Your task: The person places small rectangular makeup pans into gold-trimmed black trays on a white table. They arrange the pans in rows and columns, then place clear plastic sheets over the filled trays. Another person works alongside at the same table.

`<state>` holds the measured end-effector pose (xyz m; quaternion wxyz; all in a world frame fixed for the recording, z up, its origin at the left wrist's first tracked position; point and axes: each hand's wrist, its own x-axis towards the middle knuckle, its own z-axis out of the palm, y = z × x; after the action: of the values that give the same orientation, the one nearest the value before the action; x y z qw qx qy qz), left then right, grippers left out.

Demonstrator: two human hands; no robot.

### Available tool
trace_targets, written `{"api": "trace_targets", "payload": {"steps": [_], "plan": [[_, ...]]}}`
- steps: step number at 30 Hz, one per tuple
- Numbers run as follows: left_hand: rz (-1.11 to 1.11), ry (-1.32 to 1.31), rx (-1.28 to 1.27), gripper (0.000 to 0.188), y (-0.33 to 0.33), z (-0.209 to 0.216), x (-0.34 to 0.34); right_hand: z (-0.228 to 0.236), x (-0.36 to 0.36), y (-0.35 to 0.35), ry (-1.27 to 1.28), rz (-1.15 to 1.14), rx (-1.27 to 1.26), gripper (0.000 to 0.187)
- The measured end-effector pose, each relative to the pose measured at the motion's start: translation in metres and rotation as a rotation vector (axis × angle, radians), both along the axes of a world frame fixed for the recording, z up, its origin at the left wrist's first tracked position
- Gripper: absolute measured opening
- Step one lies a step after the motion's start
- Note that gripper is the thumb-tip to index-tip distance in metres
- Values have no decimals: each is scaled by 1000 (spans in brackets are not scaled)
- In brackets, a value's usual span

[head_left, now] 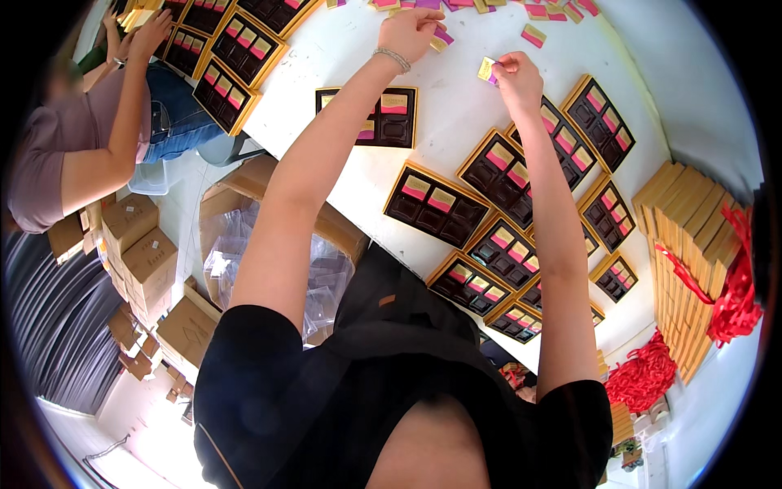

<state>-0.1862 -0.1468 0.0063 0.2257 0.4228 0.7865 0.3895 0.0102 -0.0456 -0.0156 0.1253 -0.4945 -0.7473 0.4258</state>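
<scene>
Over the far part of the white table, my left hand (409,37), with a bracelet at its wrist, has its fingers closed at a small purple-and-gold wrapped chocolate (441,39). To the right of it my right hand (519,78) pinches another gold-and-purple wrapped chocolate (487,71) between thumb and fingers. Beneath my left forearm lies a gold-edged box (397,134) with a dark tray; several of its slots hold pink-and-gold chocolates, and the arm hides part of it. A single pink-and-gold chocolate (533,35) lies on the table beyond my right hand.
More part-filled boxes (436,204) crowd around my right forearm. Loose chocolates (554,11) spread along the far edge. Stacked gold box parts (680,236) and red ribbon (643,375) stand at right. At left are a carton of clear plastic (236,183) and another person (90,155) at work.
</scene>
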Motion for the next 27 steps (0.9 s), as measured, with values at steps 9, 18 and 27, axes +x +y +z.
{"api": "trace_targets", "payload": {"steps": [9,18,27], "plan": [[235,-580,-74,27,-174,59,45,42,15,-62,362,33,-454,33],[678,-1063,34,41,-249,56,167,31,-19,-163,248,278,190,21],[517,217,-134,28,-250,22,217,14,-7,-165,277,389,554,27]]}}
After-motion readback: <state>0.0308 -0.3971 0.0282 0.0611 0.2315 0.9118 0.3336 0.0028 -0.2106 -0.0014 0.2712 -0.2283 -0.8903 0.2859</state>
